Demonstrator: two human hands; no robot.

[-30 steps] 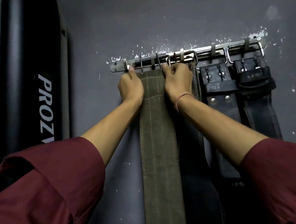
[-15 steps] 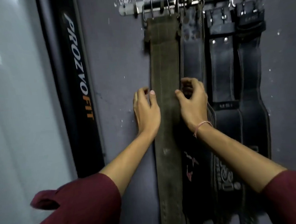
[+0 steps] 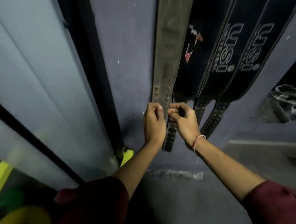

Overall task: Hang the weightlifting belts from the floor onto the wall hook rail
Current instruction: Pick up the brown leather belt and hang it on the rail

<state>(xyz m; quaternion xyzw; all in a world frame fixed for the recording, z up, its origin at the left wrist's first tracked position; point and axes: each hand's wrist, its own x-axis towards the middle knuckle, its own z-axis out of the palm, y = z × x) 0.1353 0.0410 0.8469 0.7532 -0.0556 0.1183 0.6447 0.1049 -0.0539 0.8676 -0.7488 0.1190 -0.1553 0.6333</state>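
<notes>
A loose dark maroon cloth left sleeve (image 3: 90, 207) ends near the elbow; the matching right sleeve (image 3: 279, 202) likewise. A thin pale pink thread band (image 3: 198, 141) circles the right wrist.

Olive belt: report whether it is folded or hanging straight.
Hanging straight: olive belt runs flat down the wall, left hand and right hand pinching its holed lower end. Its top is out of view.

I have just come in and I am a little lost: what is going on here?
A person is at a wall where four belts hang side by side. The left hand and the right hand hold the lower end of the olive belt by its two edges. Three black belts hang to its right. The hook rail is out of view.
</notes>
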